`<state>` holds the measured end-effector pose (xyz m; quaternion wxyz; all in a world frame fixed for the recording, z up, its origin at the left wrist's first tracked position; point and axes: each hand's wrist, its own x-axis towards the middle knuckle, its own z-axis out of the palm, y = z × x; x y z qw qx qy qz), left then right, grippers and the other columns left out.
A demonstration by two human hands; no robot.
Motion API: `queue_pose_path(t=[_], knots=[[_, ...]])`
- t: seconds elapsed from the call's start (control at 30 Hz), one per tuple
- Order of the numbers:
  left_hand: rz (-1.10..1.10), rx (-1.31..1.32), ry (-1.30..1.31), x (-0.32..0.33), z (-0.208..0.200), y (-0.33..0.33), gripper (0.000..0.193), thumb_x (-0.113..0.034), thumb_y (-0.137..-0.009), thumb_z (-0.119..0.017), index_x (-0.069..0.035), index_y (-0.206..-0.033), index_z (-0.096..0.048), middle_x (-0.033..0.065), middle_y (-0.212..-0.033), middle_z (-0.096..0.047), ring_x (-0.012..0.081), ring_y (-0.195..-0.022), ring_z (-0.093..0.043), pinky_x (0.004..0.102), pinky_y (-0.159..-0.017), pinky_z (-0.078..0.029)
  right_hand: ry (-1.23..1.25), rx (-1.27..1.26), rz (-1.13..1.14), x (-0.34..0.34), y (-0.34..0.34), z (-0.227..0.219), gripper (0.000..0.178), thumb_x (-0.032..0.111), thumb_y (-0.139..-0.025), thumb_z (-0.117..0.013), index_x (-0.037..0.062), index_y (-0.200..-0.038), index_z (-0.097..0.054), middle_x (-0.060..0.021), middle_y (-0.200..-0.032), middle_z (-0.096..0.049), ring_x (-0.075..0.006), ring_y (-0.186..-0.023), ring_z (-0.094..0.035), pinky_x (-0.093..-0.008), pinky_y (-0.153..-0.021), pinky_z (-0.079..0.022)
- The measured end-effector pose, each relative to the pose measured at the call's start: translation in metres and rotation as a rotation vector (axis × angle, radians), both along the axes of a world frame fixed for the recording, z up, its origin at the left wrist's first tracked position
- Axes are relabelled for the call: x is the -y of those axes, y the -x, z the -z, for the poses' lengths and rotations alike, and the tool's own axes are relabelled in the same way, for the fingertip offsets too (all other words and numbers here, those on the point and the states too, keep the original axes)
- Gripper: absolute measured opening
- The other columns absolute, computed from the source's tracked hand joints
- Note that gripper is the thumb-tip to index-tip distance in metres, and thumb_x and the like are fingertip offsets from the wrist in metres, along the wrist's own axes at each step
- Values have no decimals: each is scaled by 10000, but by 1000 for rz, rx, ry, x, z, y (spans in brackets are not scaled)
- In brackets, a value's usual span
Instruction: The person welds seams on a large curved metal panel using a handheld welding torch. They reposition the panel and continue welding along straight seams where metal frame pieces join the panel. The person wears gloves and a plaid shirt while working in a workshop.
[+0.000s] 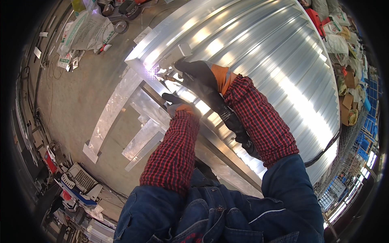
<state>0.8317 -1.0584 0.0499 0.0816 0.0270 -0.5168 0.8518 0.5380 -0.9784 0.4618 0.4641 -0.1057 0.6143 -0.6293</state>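
Observation:
My right hand (pixel 201 74), in a black and orange glove, is closed round a welding torch (pixel 172 79). A bright violet-white arc (pixel 152 73) glows at the torch tip, against the corner of a large ribbed metal panel (pixel 259 60). Behind the tip sits a pale block-shaped piece (pixel 175 56). The torch's black cable (pixel 235 126) runs back under my right forearm. Lower down, my gloved left hand (pixel 178 107) lies at the panel's near edge frame (pixel 227 152), one dark finger stretched out to the left; its other fingers are mostly hidden.
Flat metal strips (pixel 113 109) stick out from the frame over the concrete floor (pixel 77 121). White sacks (pixel 87 32) lie at the far left. A grey and blue machine (pixel 83 180) stands at the lower left. Bags and cardboard boxes (pixel 347 107) line the right side.

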Motion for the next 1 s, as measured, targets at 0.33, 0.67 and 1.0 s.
queue_pose_path(t=[0.33,0.67,1.0], knots=[[-21,-11,-22,-3,8,3,335,-64,-996,-601,-289,-795,-748,-187,-874,-724,-17,-814,-615,253,-865,-436,-11,158,36,-3,1,-7,586,536,-1064,-677,-24,-1181,-806,-39,-954,-778,-102,-780,-665,-293,-716,-560],[-43,-24,-44,-8,17,5,340,-53,-998,-603,-294,-807,-750,-194,-880,-721,-24,-814,-610,255,-863,-432,-37,138,32,-5,-3,6,578,545,-1056,-678,-9,-1141,-817,-41,-906,-758,-106,-740,-649,-306,-665,-549],[-62,-36,-66,-12,28,8,346,-42,-1000,-605,-299,-819,-751,-201,-886,-718,-31,-813,-605,257,-862,-429,-41,214,63,-11,-7,1,554,528,-1055,-695,-8,-1125,-819,-21,-885,-747,-83,-722,-626,-286,-631,-519]])
